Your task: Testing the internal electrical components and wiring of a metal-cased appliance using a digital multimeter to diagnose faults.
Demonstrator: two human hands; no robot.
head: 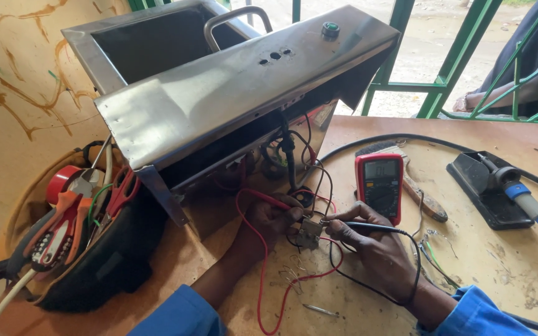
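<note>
The left hand (275, 218) pinches the red probe (269, 200) against a small grey switch part (309, 233), which lies on the table (499, 261) just in front of the steel appliance housing (231, 93). The right hand (372, 246) has its grip closed around the black probe (375, 228), tip touching the same part. The red multimeter (379, 185) stands just right of the housing's open underside, with a soldering iron (524, 202) further right and a tool bag (76, 230) to the housing's left. The probe tips sit close together; a slip could bridge the terminals and give a false reading. Loose leads (263, 274) could snag a wrist and drag the part.
</note>
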